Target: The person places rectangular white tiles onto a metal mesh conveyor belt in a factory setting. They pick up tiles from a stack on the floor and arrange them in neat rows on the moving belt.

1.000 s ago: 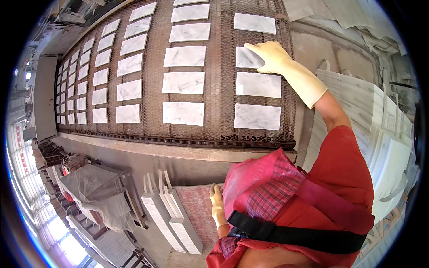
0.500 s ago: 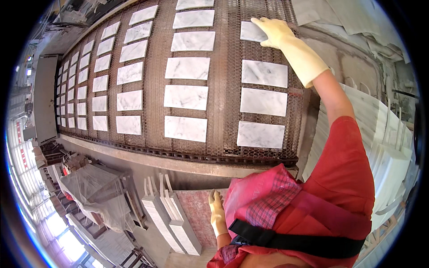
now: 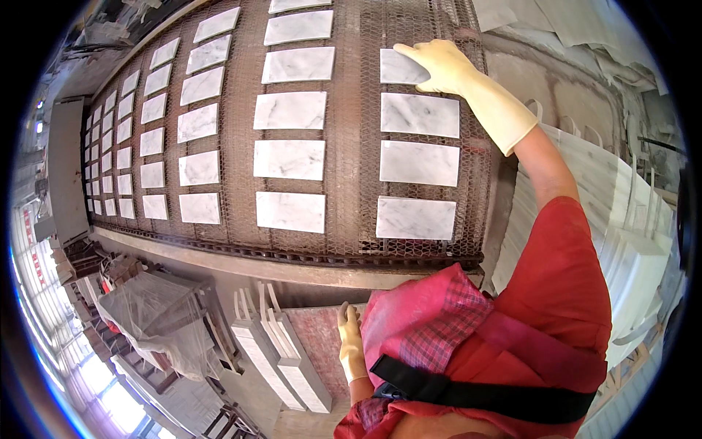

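Marble tile (image 3: 398, 68) under the gloved right hand (image 3: 439, 67)

White with grey veining, the tile lies flat on a brown mesh belt (image 3: 352, 146), at the upper middle of the frame. The hand, in a cream glove, covers its right end; thumb and forefinger are spread apart near its opposite long edges, and whether they clamp it I cannot tell. Three more tiles (image 3: 420, 115) lie below it, spaced apart in one column, and further columns of tiles (image 3: 290, 110) fill the belt towards the left of the frame. At lower centre the left hand (image 3: 352, 344), gloved alike, hangs with fingers loosely extended beside a reddish panel (image 3: 322, 333). Lower left shows a bundle wrapped in clear plastic (image 3: 161, 314); white slabs (image 3: 574, 197) lie at the right
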`<state>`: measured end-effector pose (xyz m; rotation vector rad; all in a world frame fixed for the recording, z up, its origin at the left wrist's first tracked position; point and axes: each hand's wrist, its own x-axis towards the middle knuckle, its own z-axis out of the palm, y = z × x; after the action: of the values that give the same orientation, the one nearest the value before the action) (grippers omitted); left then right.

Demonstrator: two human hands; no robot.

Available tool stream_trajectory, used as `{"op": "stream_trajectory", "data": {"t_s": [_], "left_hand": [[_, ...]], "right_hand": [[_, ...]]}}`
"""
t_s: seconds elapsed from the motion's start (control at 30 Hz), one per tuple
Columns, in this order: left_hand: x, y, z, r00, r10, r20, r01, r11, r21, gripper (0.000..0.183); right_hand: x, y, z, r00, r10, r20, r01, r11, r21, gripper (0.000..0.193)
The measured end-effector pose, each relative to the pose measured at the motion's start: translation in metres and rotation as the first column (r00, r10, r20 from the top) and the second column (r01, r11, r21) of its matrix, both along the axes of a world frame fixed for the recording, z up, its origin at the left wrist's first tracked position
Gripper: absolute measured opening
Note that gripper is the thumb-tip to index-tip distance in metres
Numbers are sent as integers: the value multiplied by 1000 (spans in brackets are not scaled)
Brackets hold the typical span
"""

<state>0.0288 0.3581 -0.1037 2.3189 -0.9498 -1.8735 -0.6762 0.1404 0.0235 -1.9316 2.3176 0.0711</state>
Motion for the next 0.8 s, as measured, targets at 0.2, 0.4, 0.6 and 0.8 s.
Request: {"op": "stream_trajectory", "data": {"t_s": [0.2,0.4,0.6,0.8], "left_hand": [[-12,-10,1,1000,-13,-22,12,999,-29,73],[3,10,-19,996,69,-62,-74,995,-68,70],[20,20,-37,996,50,-76,-54,997,-57,69],[13,17,-29,998,55,-34,-56,997,-52,67]], "right_hand": [[4,8,4,995,-78,59,78,997,-6,93],[75,63,34,950,24,311,26,988,-155,74],[213,164,53,937,164,307,-219,963,155,95],[245,170,20,980,82,184,-114,978,173,105]]}}
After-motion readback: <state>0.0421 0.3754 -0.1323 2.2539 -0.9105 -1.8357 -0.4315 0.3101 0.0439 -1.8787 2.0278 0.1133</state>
